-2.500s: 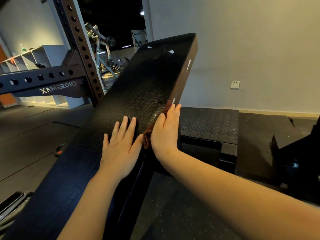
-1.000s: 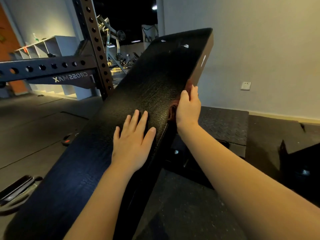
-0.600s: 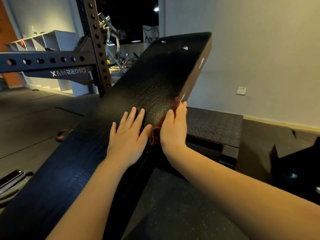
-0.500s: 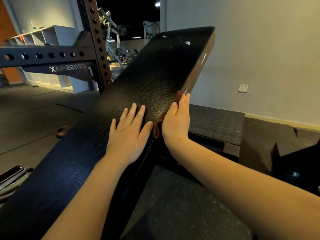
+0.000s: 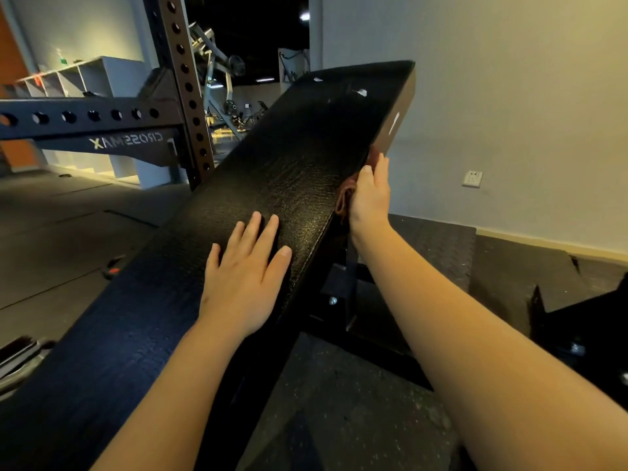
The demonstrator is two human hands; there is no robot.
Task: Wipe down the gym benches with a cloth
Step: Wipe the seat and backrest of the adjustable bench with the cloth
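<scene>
Both hands are apart. The left hand (image 5: 246, 266) lies flat, fingers straight, on the black gym bench (image 5: 289, 164). At its 1 o'clock, the right hand (image 5: 370, 195) presses a brown cloth (image 5: 344, 195) against the pad's side edge. Farther off at 10 o'clock, a rack beam (image 5: 85, 120) reads CROSSMAX, mirrored.

The bench (image 5: 289, 171) is black with a crackled grain, the cloth (image 5: 344, 198) rust-brown, the floor plate (image 5: 438, 246) at centre right dark, diamond-patterned.
</scene>
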